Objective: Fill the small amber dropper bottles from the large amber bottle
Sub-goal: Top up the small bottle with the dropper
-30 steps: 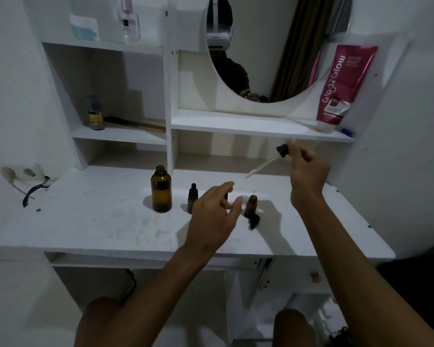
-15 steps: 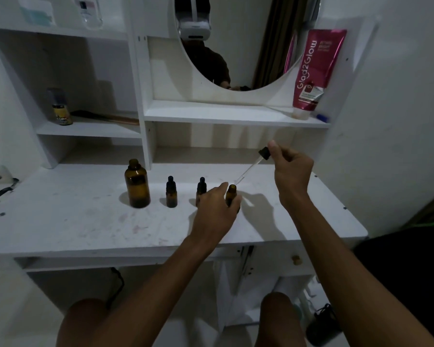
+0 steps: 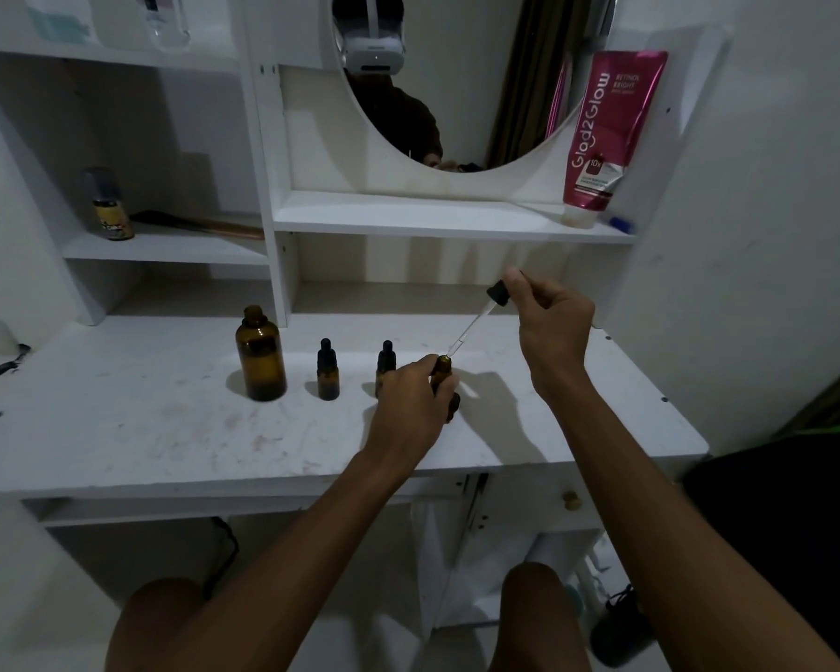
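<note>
The open small dropper bottle [image 3: 443, 368] is gripped on the white table [image 3: 117, 429] by the left hand [image 3: 408, 409], fingers curled around it. The dropper [image 3: 481, 317] is pinched at its black cap by the raised right hand [image 3: 551, 327] and held tilted, its glass tip at the bottle's mouth. The large amber bottle [image 3: 260, 361] stands uncapped to the left, with two capped small bottles [image 3: 328, 373] between.

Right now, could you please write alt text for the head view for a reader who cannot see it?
The right hand pinches the black bulb of a dropper, its glass tip at the mouth of an open small amber bottle that the left hand grips on the table. To their left stand two capped dropper bottles and the large amber bottle.
</note>
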